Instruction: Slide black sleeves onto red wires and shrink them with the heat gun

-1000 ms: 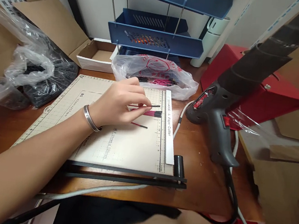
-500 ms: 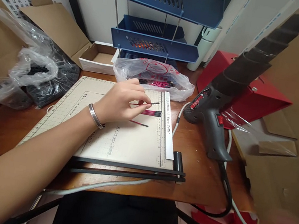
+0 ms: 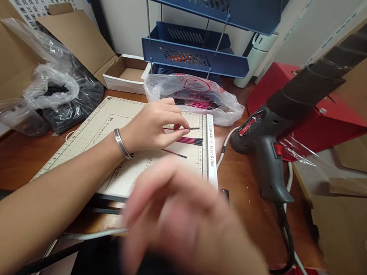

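Observation:
My left hand (image 3: 158, 122), a silver bracelet on its wrist, pinches a thin red wire with a black end (image 3: 194, 128) between thumb and forefinger. Below it, a bundle of red wires with black ends (image 3: 198, 142) lies on the paper cutter's cream board (image 3: 119, 178). One more black-tipped red wire (image 3: 181, 155) lies apart, nearer me; my left hand hides part of these wires. Close to the camera, my right hand (image 3: 188, 220) is smeared by motion, its fingers bent, and it covers the cutter's front right part. Whether it holds anything cannot be made out.
Behind the cutter sits a plastic bag of similar wires (image 3: 195, 100), below a blue tiered rack (image 3: 194, 57). A dark grey heat gun (image 3: 270, 154) stands to the right by a red box (image 3: 343, 119). At left are a bag of black pieces (image 3: 72, 99) and an open carton (image 3: 127, 75).
My right hand has swung in from the lower right corner to the lower middle, in front of the cutter. My left hand keeps its pinch on the wire; the view has shifted slightly.

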